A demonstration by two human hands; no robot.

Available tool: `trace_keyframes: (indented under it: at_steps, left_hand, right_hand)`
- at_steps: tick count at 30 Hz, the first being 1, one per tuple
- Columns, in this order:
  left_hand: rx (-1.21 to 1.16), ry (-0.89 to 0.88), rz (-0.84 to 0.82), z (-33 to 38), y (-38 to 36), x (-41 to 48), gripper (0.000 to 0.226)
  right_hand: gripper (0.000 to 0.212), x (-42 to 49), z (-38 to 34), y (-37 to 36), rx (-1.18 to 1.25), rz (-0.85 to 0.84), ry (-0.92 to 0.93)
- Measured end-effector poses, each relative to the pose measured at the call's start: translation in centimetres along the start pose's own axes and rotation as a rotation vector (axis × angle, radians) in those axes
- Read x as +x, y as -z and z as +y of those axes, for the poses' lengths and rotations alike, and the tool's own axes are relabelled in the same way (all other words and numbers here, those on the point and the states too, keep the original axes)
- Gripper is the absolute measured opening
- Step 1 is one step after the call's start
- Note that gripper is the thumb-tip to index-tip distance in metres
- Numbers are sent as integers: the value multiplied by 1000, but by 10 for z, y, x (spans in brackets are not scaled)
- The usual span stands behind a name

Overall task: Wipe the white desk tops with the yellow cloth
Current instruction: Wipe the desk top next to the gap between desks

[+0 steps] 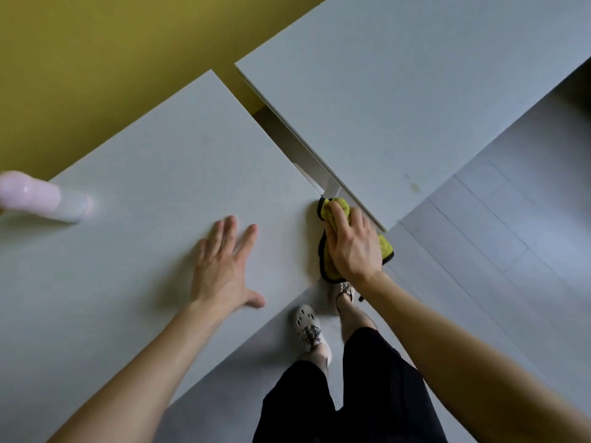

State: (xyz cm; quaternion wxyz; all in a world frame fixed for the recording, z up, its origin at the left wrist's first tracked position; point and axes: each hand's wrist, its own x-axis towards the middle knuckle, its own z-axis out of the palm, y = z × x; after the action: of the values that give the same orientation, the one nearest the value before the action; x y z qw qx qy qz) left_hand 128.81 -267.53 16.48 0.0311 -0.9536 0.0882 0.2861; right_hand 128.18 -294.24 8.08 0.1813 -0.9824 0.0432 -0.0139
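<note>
Two white desk tops stand side by side with a narrow gap between them: the near desk [153, 193] on the left and the far desk [415, 91] on the right. The yellow cloth [329, 260], edged in black, lies on the near desk's right corner. My right hand [353, 247] presses flat on it, fingers pointing toward the gap. My left hand [224, 266] rests palm down on the near desk with fingers spread, holding nothing.
A pink and clear bottle [44, 199] stands on the near desk at the left edge of view. A yellow-green wall [96, 59] runs behind the desks. My feet [310, 330] stand on the grey floor [495, 251] at the desk corner.
</note>
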Motion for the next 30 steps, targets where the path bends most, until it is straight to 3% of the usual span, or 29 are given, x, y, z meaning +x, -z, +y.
trace_keyframes:
  at_steps: [6,12,15,18,22,24,27,30]
  left_hand:
    - [-4,-22,9,0,-2,2,166]
    - [52,-33,8,-6,-8,2,167]
    - [43,-43,0,-3,-10,4,167]
    - [-6,-43,19,-7,-10,4,165]
    - [5,-114,74,-15,-14,6,157]
    - [2,-182,150,-26,-25,4,143]
    - [-16,-422,355,-53,-52,-5,98]
    - [-6,-606,500,-76,-81,-13,69]
  right_hand:
    - [48,84,-67,-36,-42,72,3]
    - [50,61,-50,-31,-3,115,-13]
    - [49,4,-15,-18,25,112,-112]
    - [46,-66,18,1,147,73,-340]
    - [44,-123,11,5,238,123,-603]
    - [46,-121,-18,4,357,228,-691]
    - [53,-99,-74,-7,556,403,-778]
    - [65,-98,-143,-38,694,445,-835]
